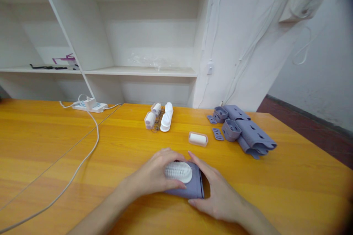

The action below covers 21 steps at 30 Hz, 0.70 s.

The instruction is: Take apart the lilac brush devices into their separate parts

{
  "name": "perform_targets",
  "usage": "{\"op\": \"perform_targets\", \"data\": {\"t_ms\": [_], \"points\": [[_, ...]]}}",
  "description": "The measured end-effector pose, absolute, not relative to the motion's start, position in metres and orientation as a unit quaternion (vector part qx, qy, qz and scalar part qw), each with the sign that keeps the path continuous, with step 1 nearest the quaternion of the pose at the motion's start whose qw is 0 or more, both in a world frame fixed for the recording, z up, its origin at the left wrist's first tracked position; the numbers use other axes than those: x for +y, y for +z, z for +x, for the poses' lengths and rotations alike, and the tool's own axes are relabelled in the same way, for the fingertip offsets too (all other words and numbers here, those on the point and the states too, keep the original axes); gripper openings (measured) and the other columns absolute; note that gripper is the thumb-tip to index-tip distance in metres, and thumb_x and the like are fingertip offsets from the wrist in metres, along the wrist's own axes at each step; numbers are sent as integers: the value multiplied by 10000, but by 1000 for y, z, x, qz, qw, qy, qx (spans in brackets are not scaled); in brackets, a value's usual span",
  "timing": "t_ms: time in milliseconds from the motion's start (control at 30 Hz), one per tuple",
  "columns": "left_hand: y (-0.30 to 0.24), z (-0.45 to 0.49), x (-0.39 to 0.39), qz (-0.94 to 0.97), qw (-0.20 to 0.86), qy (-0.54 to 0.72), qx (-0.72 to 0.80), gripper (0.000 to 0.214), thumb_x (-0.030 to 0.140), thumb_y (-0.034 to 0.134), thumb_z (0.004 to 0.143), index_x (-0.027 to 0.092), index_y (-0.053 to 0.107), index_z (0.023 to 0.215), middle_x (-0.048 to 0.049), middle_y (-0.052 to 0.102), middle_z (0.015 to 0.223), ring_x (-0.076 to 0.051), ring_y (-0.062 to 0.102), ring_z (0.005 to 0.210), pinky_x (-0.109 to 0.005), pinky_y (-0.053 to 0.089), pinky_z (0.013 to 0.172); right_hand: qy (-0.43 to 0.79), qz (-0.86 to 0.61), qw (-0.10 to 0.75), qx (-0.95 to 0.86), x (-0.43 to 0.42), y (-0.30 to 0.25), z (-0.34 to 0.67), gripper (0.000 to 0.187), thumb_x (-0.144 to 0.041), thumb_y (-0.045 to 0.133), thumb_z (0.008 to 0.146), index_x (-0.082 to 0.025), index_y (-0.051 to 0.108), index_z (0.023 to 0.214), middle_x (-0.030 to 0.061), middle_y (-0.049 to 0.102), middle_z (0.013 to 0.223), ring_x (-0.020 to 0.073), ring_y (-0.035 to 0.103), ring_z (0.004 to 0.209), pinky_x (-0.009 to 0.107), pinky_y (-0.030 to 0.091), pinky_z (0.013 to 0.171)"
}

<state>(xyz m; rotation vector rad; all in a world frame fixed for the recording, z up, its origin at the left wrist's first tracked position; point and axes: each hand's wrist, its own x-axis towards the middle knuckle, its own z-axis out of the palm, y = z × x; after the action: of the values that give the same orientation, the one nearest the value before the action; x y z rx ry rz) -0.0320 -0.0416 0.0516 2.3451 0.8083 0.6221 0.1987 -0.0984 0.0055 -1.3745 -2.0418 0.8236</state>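
On the table in front of me lies a grey-purple plastic housing (196, 185) with a dark line along its right end. A white oval piece with a bumpy, bristle-like surface (179, 172) rests on top of it. My left hand (153, 174) is closed round the left part of the white piece, thumb at the near side and fingers at the far side. My right hand (213, 187) curves around the housing's right end, with thumb and fingers at its near and far edges. The undersides of both hands' grips are hidden.
Further back stand white rollers in clear cases (150, 119), white handle-shaped parts (166, 117) and a single cased roller (198, 139). Grey-purple housings (252, 132), cups (231, 130) and slotted plates (217, 134) sit at right. A power strip (92, 106) and white cable (95, 143) lie left.
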Motion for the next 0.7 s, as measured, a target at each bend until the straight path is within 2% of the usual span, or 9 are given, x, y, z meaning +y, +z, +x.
{"op": "perform_targets", "data": {"t_ms": [133,333,433,567,700], "points": [[55,-36,-44,885,270,196,325,504,425,743,689,289,592,1150,-14,616,1019,-200,550,976,-295,420,851,308,-510,271,-756,-98,5,199,1019,-323,750,631,-243,195,1481,79,317,1492,277,329,1343,465,250,1121],[61,-38,-46,884,290,207,301,549,223,709,653,293,544,1172,2,587,1090,-181,537,1016,-286,413,914,306,-495,285,-761,-100,7,197,987,-282,728,649,-244,196,1480,86,315,1492,280,328,1344,478,247,1120],[71,-40,-46,898,267,186,295,625,155,657,612,292,507,1203,-4,568,1123,-193,525,1042,-299,413,935,300,-490,290,-766,-100,6,197,977,-265,719,655,-242,196,1480,85,316,1490,273,323,1347,475,235,1126],[90,-35,-43,925,203,81,311,638,210,643,597,270,481,1211,-35,568,1085,-239,540,993,-348,455,874,293,-484,289,-773,-100,5,198,985,-248,705,657,-237,173,1485,79,298,1500,263,300,1359,463,227,1133],[104,-22,-37,938,169,-26,302,642,252,685,538,237,498,1152,-51,564,1034,-245,564,906,-345,494,791,289,-486,280,-775,-99,5,198,989,-267,704,661,-228,164,1488,79,288,1504,259,292,1363,455,229,1133]]}}
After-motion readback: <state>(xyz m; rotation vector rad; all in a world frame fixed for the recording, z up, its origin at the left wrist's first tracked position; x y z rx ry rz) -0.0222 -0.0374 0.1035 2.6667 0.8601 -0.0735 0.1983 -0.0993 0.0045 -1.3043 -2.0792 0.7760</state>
